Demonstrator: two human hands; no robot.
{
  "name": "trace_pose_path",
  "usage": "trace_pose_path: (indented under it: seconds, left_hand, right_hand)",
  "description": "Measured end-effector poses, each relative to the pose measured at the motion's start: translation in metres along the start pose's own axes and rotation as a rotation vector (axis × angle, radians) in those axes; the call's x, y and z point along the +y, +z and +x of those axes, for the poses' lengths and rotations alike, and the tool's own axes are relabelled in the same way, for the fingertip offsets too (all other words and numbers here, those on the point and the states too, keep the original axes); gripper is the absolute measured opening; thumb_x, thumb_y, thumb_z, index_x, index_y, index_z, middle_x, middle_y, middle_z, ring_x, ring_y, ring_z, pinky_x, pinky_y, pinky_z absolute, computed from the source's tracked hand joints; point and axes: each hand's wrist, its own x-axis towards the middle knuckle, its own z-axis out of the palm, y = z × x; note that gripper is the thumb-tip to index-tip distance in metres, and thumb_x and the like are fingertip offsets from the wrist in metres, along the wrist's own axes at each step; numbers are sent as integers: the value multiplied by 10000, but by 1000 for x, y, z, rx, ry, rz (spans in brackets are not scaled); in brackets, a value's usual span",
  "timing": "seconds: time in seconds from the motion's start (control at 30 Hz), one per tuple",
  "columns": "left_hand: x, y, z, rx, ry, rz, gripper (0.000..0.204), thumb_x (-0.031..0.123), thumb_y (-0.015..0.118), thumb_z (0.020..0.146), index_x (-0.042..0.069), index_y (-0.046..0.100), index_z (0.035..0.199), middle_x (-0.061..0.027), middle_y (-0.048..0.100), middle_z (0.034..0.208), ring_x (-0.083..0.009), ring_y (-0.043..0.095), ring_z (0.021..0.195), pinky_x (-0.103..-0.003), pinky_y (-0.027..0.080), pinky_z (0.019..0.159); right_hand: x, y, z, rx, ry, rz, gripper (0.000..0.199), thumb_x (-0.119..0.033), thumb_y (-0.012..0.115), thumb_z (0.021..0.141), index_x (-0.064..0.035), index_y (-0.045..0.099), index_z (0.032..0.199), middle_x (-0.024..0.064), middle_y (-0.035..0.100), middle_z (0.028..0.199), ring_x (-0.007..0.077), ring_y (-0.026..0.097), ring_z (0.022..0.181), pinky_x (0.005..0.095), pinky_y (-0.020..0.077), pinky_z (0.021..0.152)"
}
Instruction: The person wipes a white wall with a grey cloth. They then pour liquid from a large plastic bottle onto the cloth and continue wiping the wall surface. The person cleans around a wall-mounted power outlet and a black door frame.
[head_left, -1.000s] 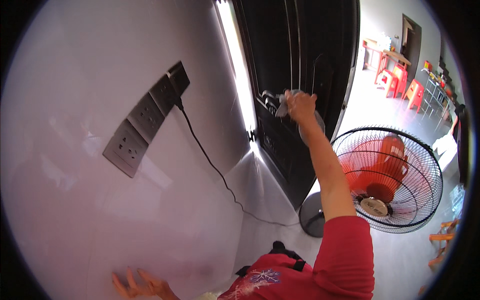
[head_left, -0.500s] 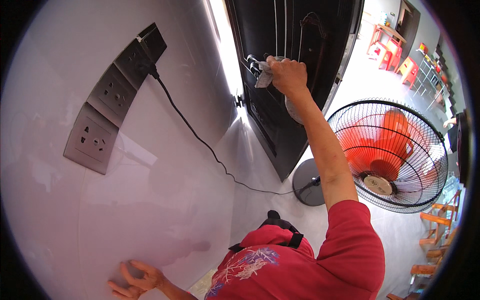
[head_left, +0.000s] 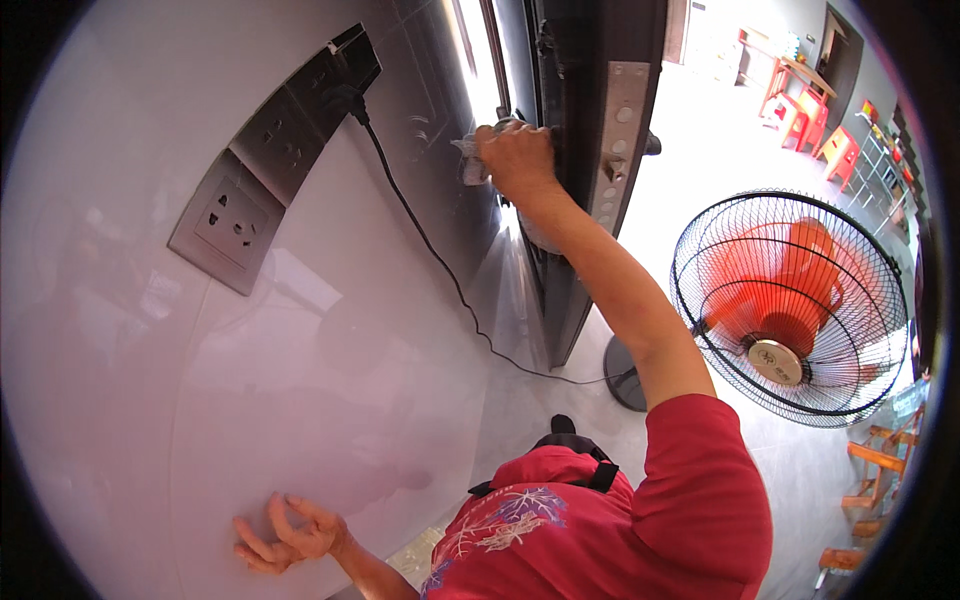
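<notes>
My right hand (head_left: 520, 165), its arm stretched forward, is closed on a crumpled grey cloth (head_left: 472, 163). It reaches the inner face of a dark door (head_left: 588, 70), close to the wall. The hand hides most of the cloth and the part of the door under it; whether a handle lies there I cannot tell. A metal lock plate (head_left: 626, 110) shows on the door's edge. At the lower left my left hand (head_left: 292, 537) is empty, with fingers apart and half bent, at the glossy white wall (head_left: 330, 420); whether it touches I cannot tell.
Grey sockets (head_left: 235, 225) line the wall, with a black cord (head_left: 465, 295) running down to a round fan base (head_left: 625, 372). The caged fan (head_left: 790, 310) stands right of my arm. Red stools (head_left: 840, 155) are farther off; wooden furniture (head_left: 875, 460) is at the right.
The door has swung toward the wall, so its edge and lock plate now face me. My right hand has moved left with the cloth. The left hand stays low by the wall.
</notes>
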Motion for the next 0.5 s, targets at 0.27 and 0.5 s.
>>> trace_pose_path:
  seconds: [0.27, 0.5]
  left_hand:
    - [7, -6, 5, -16, 21, 29, 86, 213, 581, 877, 162, 630, 827, -170, 574, 1223, -316, 304, 1314, -494, 178, 1056]
    - [8, -9, 5, -30, -23, 60, 57, 187, 580, 867, 166, 620, 833, -149, 595, 1185, -344, 358, 1283, -488, 176, 1075]
  right_hand:
    - [-59, 6, 15, 31, -6, 74, 134, -155, 573, 817, -80, 627, 915, 192, 650, 856, 307, 660, 780, 424, 479, 603]
    - [-93, 29, 15, 232, -28, 7, 142, -179, 526, 838, -95, 640, 846, 171, 621, 823, 317, 614, 812, 425, 443, 705]
